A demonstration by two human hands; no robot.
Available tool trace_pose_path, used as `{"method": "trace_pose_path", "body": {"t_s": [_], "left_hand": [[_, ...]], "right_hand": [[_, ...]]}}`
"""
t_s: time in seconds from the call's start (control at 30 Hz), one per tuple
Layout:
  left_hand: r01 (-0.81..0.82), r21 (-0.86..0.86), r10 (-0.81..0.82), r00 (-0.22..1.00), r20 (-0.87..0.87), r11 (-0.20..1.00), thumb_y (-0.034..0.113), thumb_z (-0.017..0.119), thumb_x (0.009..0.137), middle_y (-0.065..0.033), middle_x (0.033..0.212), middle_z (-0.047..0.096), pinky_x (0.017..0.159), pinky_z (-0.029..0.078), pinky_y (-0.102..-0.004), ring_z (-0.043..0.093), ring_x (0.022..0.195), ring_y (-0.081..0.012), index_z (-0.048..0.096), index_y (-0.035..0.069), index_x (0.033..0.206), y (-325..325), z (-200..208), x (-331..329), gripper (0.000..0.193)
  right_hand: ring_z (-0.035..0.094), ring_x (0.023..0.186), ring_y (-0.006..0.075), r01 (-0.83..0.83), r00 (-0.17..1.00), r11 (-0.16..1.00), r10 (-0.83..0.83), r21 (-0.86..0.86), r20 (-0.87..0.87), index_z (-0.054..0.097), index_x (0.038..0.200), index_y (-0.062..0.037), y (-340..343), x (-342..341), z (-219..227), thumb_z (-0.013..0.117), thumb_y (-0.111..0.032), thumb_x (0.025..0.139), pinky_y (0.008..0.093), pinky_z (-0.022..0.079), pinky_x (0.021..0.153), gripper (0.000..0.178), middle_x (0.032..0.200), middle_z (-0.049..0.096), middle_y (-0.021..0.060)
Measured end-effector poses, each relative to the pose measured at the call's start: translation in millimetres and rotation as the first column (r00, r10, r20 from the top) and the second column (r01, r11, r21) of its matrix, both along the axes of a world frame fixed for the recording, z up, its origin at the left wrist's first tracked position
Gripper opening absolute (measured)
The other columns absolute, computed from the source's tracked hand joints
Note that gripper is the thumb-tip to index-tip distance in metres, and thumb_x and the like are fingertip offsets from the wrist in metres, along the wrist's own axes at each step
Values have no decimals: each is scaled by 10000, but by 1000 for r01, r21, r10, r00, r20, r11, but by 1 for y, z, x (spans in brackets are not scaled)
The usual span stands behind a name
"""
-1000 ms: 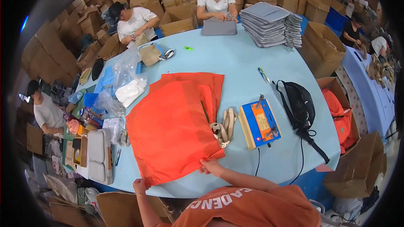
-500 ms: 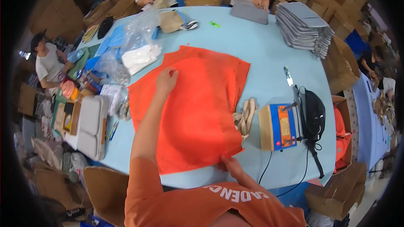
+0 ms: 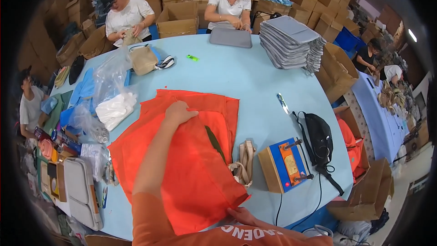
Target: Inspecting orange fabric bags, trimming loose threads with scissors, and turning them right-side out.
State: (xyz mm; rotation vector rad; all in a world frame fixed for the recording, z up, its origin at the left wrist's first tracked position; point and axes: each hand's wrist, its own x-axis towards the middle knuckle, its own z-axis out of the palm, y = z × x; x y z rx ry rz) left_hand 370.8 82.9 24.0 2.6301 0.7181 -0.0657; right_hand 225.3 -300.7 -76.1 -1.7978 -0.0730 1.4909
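A large orange-red cloth (image 3: 182,177) in layers lies on the near part of the table. My left hand (image 3: 179,112) is closed on a raised fold of its upper layer, past the cloth's middle. Beside that fold an opening shows a dark olive strip (image 3: 215,143). At the near right corner of the cloth, my right hand (image 3: 241,215) grips the edge, its fingers partly hidden beneath. Bundled beige straps (image 3: 244,161) lie against the cloth's right side.
Right of the straps stand a blue-topped wooden device (image 3: 284,166) with cords and a black waist bag (image 3: 317,139). Grey cases (image 3: 289,41) are stacked far right. Plastic bags (image 3: 114,77) and a beige bag (image 3: 143,59) lie left. Co-workers (image 3: 230,9) sit across the table (image 3: 205,77).
My left hand has closed on the cloth and lifted its upper layer, and the dark strip has come into sight. My right hand stays at the near corner. The view has tilted up and shifted.
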Motion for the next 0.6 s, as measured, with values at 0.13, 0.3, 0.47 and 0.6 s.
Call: {"method": "trace_pose_path", "body": {"t_s": [0.13,0.3,0.47,0.6], "left_hand": [[154,-400,4,930,368,904,264,645,711,-4,595,492,522,364,-238,435,569,-76,570,-17,704,-15,90,-74,290],[135,-466,300,605,738,875,150,560,761,32,669,465,559,337,-200,421,615,-66,541,31,727,-32,157,-239,125],[110,-491,496,-29,868,864,179,489,813,-23,801,427,666,347,-244,421,737,-127,443,42,899,-99,179,-363,168],[515,-346,400,7,917,784,265,370,899,-94,986,504,894,345,-286,483,920,-176,444,-19,1060,-147,193,-405,334]], "right_hand": [[596,694,190,-120,983,993,117,16,140,588,911,1,-12,4,11,429,-449,836,300,457,620,483,770,623,121],[588,682,232,-134,909,959,19,250,416,580,904,-24,-35,8,54,481,-310,845,333,445,626,308,746,611,126],[542,673,252,-210,607,837,-293,505,739,540,819,-24,-68,9,71,492,-139,824,331,411,598,125,716,550,120],[493,703,268,-271,431,671,-556,690,710,510,785,-21,-79,17,96,461,-64,797,317,390,613,66,763,497,125]]}}
